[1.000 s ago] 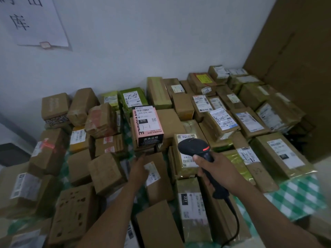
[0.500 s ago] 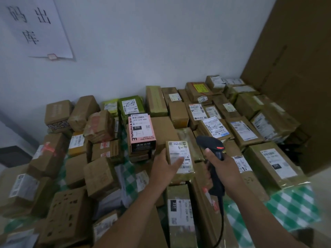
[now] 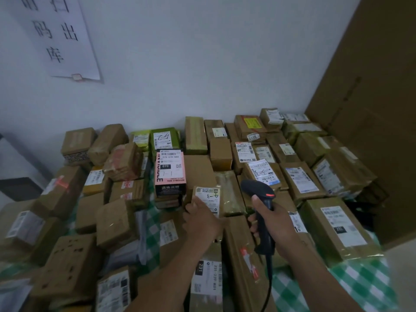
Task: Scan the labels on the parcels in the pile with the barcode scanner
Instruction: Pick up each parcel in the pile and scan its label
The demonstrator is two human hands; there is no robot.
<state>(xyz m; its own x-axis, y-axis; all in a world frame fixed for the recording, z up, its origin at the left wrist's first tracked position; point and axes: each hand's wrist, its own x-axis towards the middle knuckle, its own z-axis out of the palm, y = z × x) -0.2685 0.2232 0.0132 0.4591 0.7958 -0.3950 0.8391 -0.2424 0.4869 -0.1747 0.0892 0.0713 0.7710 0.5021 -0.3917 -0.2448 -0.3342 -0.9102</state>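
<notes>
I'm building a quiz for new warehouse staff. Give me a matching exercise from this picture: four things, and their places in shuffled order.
Things: 1 barcode scanner; 2 parcel marked 4-3; 3 pink box; 4 paper sign.
Places: A on the wall; B held by the left hand; C gripped by the right hand; D atop the pile, in neither hand.
Pairs: 1-C; 2-B; 3-D; 4-A.
</notes>
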